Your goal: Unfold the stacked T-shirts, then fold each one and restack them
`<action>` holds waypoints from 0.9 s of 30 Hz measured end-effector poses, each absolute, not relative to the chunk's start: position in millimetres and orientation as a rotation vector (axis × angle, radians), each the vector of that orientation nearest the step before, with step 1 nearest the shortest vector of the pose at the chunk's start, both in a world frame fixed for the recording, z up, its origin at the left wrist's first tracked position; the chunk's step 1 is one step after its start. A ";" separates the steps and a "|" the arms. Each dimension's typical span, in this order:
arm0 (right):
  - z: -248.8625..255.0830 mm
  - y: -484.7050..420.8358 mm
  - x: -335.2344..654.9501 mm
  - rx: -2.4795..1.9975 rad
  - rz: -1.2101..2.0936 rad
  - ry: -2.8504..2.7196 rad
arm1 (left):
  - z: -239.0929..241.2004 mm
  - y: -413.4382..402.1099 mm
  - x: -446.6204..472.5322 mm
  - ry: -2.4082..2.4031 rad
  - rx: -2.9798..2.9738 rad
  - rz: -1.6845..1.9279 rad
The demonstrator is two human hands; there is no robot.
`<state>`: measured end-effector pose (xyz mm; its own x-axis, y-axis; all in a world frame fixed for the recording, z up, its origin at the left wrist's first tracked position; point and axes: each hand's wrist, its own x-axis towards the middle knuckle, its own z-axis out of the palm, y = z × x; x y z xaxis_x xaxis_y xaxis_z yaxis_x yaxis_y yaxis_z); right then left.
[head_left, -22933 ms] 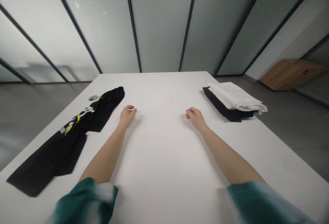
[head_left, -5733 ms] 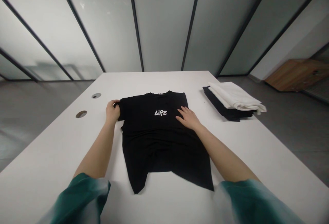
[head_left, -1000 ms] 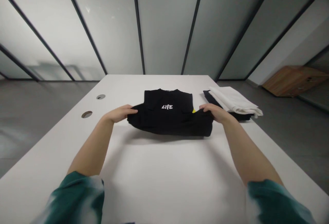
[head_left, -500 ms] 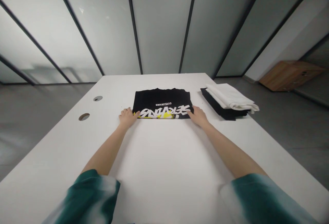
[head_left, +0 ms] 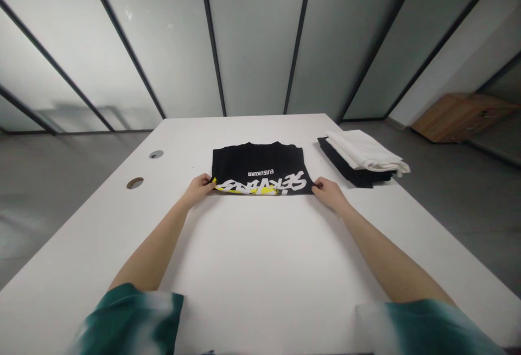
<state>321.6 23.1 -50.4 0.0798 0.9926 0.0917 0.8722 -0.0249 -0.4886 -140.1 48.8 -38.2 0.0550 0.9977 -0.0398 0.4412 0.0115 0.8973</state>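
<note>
A black T-shirt (head_left: 256,158) with white lettering and yellow print lies folded on the white table (head_left: 260,257). Its printed near edge faces me, and the lettering reads upside down. My left hand (head_left: 198,188) pinches the near left corner between thumb and fingers. At the near right corner, my right hand (head_left: 328,192) is closed on the cloth in the same way. The near edge is stretched between both hands, and the left part of the print is creased.
To the right lies a stack of folded cloth, a white piece (head_left: 364,150) on top of black ones (head_left: 350,173). Two round holes (head_left: 135,183) pierce the tabletop at left. Frosted glass panels (head_left: 256,40) stand behind the table, with a wooden cabinet (head_left: 459,116) at far right.
Both hands have gone from resting on the T-shirt's sides to pinching its near corners. The near edge has come slightly towards me, and its right corner is drawn outward.
</note>
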 end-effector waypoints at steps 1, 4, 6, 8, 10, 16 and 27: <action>-48.5 17.0 327.8 -1.929 0.463 -1.887 | -32.7 42.9 -145.7 1.425 1.562 0.768; -44.6 7.1 345.7 -1.859 0.702 -2.035 | -17.6 35.6 -160.5 1.294 1.565 0.361; -43.5 12.0 351.2 -1.845 0.727 -2.004 | -13.9 45.0 -162.7 1.435 1.551 0.303; -42.9 27.0 349.0 -1.839 0.620 -1.871 | -16.3 65.1 -156.7 1.724 1.584 0.423; -42.3 49.5 340.1 -1.806 0.502 -1.753 | -22.3 90.1 -145.1 1.964 1.653 0.541; -37.6 120.4 302.5 -1.793 0.509 -1.714 | -36.2 140.9 -117.3 2.165 1.727 0.557; -39.4 143.7 300.1 -1.920 0.269 -1.608 | -40.0 145.7 -126.7 1.964 1.584 0.933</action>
